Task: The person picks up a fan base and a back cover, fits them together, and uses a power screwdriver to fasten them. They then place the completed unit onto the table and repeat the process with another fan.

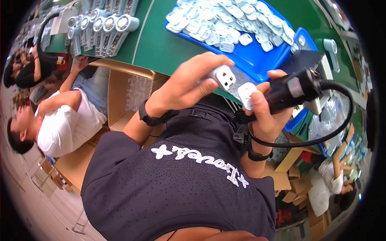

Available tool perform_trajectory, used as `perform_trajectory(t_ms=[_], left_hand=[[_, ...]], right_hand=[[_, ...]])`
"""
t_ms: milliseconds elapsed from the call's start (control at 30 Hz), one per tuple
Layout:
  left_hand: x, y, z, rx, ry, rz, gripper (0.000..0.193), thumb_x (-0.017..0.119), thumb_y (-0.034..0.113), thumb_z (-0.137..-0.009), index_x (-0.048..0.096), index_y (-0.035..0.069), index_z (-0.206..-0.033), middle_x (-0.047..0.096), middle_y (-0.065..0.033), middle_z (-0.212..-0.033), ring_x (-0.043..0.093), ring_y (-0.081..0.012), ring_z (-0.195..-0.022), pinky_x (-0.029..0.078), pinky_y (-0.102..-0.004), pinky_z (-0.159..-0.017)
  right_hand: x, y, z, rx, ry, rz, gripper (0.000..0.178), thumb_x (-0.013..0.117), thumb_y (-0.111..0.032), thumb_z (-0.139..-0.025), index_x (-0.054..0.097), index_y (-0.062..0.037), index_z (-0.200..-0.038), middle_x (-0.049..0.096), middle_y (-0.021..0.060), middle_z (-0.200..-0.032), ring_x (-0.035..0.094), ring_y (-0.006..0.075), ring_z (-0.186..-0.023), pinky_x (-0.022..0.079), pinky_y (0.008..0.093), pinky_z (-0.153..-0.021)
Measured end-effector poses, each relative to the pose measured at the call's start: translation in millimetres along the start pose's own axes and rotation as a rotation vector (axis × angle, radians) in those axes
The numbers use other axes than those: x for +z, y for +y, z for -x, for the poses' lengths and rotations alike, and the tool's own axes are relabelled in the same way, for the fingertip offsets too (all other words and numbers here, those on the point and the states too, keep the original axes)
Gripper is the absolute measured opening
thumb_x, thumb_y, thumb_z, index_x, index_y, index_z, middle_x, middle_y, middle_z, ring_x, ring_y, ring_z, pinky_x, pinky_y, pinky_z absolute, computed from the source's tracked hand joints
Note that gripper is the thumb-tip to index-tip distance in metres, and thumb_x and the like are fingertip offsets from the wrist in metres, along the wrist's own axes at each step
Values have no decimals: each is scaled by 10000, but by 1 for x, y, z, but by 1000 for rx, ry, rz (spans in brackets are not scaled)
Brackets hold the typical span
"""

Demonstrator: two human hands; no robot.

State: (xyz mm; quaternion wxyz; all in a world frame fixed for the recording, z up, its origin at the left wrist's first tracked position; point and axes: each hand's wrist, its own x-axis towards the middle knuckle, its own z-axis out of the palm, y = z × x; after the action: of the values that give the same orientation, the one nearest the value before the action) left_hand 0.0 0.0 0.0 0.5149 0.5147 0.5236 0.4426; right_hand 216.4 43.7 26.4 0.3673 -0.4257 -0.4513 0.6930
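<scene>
My left hand (189, 82) is closed around a pale plastic part (226, 77), whose white end face has several dark square holes. In my right hand (267, 114) is a black corded electric screwdriver (287, 92); its working tip cannot be made out. A small white plastic cover (247, 96) sits at the thumb and fingertips of that same hand, close beside the part in my left hand. Both hands are held in front of my body, near the table's edge. Behind them, a blue tray (245, 60) holds many similar pale covers (225, 20).
Rows of pale handheld devices with round heads (108, 24) lie on the green table (155, 44) at the far left. A black cable (350, 108) loops at the right. An open cardboard box (120, 94) stands left of me. Co-workers (60, 124) sit on both sides.
</scene>
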Motion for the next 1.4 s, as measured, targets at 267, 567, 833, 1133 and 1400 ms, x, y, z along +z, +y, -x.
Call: perform_trajectory(t_ms=[267,567,833,1133,1400], left_hand=[[70,-19,-29,560,-174,-355,552,651,498,-899,598,-2,-1128,636,-135,-933,629,-318,-803,479,-379,-703],[103,-58,-46,445,-322,16,522,613,475,-878,615,-1,-1090,640,-137,-882,642,-298,-742,483,-368,-630],[106,-67,-53,487,-307,-18,514,597,464,-885,621,-3,-1097,658,-144,-894,660,-306,-753,497,-364,-634],[106,-64,-52,508,-340,-18,505,640,462,-905,613,8,-1124,659,-159,-872,665,-341,-764,499,-393,-641],[109,-67,-50,524,-308,-30,532,610,492,-898,614,-3,-1092,645,-140,-850,657,-323,-742,494,-382,-630]], right_hand=[[-40,35,21,-245,161,257,565,853,-275,-832,536,-19,-1223,604,-1,-769,548,76,-599,444,234,-553],[-96,-29,-16,-915,573,200,317,728,-271,-889,517,-68,-1010,567,79,-687,531,182,-508,498,345,-508],[-90,-30,19,-688,182,-173,462,659,-467,-928,541,-98,-1181,575,71,-763,522,185,-564,474,386,-589],[-56,-64,26,-697,-119,-247,566,673,-550,-885,525,-120,-1222,520,33,-818,506,164,-628,445,357,-675],[-55,-48,20,-682,-138,-275,551,668,-540,-892,525,-115,-1212,523,42,-842,506,169,-618,440,356,-644]])
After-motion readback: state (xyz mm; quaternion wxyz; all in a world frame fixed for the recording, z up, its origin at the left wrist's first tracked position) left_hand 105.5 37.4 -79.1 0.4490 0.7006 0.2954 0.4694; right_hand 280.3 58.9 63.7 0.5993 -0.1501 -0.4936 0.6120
